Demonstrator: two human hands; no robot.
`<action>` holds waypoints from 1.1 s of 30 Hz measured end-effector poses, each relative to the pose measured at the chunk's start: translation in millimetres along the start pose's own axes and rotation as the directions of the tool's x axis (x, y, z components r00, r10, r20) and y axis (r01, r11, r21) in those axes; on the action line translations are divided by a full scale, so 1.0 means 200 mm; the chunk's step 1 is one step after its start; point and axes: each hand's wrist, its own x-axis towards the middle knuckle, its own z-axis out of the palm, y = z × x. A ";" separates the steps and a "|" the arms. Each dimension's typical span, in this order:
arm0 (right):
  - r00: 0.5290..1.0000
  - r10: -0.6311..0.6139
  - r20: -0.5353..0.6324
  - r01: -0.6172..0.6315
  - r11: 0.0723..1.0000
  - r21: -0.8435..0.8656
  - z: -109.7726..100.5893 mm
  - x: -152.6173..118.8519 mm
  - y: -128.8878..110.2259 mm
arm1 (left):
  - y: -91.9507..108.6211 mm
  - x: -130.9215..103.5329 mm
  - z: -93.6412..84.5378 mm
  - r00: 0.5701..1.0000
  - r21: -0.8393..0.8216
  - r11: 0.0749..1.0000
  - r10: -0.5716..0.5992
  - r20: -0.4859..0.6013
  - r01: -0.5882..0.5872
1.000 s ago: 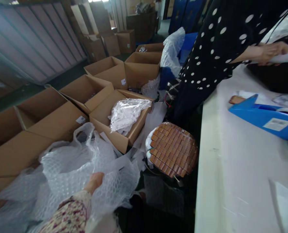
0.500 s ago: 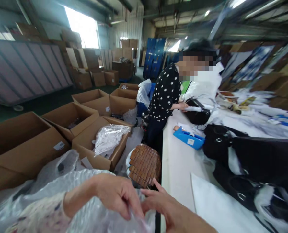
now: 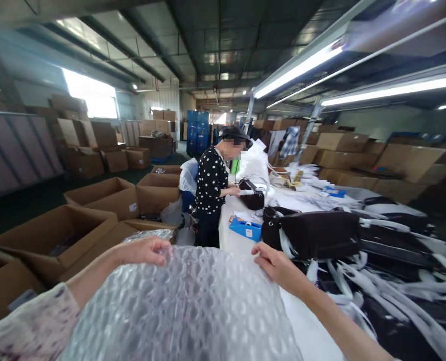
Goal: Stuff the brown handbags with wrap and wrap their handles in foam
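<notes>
A wide sheet of clear bubble wrap [image 3: 192, 306] is stretched up in front of me, covering the lower middle of the head view. My left hand [image 3: 147, 250] grips its upper left edge, thumb and fingers pinched together. At the upper right edge, my right hand [image 3: 277, 265] pinches the wrap with fingers curled. A blue tape dispenser [image 3: 245, 228] lies on the white table [image 3: 228, 245] just beyond the sheet. Black bags [image 3: 320, 233] with white wrapping on their straps lie to the right of my right hand.
Open cardboard boxes [image 3: 57, 235] stand on the floor at left. Across the table's far end a co-worker [image 3: 211, 180] in a dotted top handles a black bag [image 3: 253, 199]. Stacked cartons [image 3: 339, 150] fill the back right, below lamps [image 3: 298, 72].
Both hands have risen and moved apart, lifting the bubble wrap up and spreading it between them. My view has tilted upward, and the brown woven seat is now out of sight.
</notes>
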 end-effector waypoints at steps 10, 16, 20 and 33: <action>0.890 0.160 0.426 -0.211 0.975 0.075 -0.17 -0.14 0.07 | -0.14 0.12 0.15 0.997 0.078 0.997 -0.002 -0.076 0.008; 0.956 0.106 0.273 -0.124 0.991 0.048 -0.21 -0.22 0.21 | -0.13 0.18 0.20 1.000 0.051 0.999 0.003 -0.013 -0.003; 0.980 0.120 0.159 -0.114 0.992 -0.047 -0.24 -0.24 0.24 | -0.13 0.22 0.23 1.000 0.041 0.999 0.004 -0.004 -0.004; 0.991 0.023 -0.135 -0.088 0.862 -0.499 -0.30 -0.35 0.37 | -0.20 0.33 0.44 0.993 -0.046 0.993 -0.112 0.030 0.113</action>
